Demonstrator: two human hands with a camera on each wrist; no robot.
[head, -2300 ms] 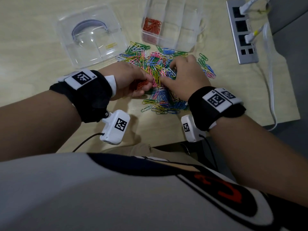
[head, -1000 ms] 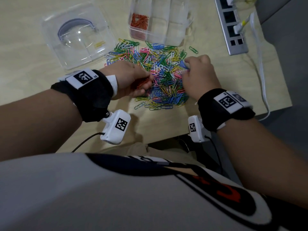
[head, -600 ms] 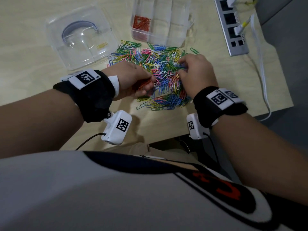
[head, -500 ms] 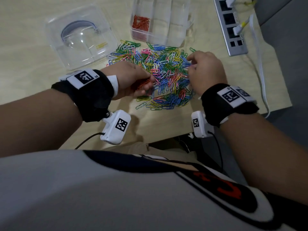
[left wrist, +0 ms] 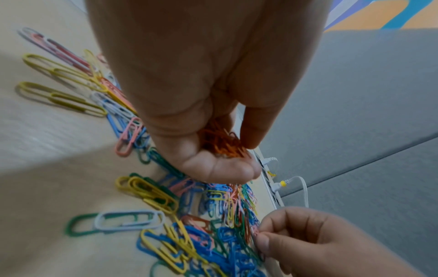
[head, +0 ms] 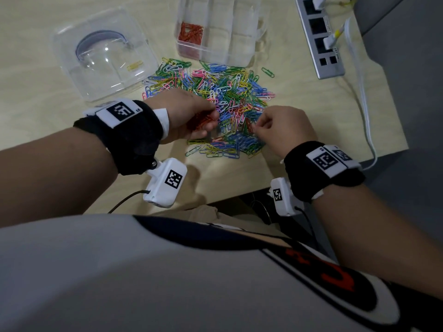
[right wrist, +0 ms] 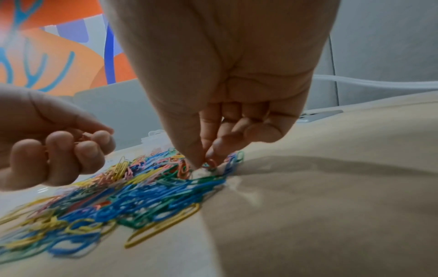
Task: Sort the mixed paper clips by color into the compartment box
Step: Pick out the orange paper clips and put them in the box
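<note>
Mixed pile of paper clips (head: 215,104) sits mid-counter (head: 299,111), just in front of the clear compartment box (head: 239,32). Left hand (head: 189,116) hovers at the pile's near-left edge, fingers (left wrist: 220,168) curled round a bunch of red clips (left wrist: 222,144). Right hand (head: 285,128) is at the pile's near-right edge, thumb and forefinger tips pinching what looks like one red clip (right wrist: 209,163) that's half lifted off the heap; hard to be sure, it's blurred. Box's left compartment, farthest-left from the pile, already has red clips (head: 190,32) in it. Left of the pile: a clear lid (head: 103,53) w/ one yellow clip under it. Right of the pile: a grey power strip (head: 318,39) w/ white cables plugged in.
</note>
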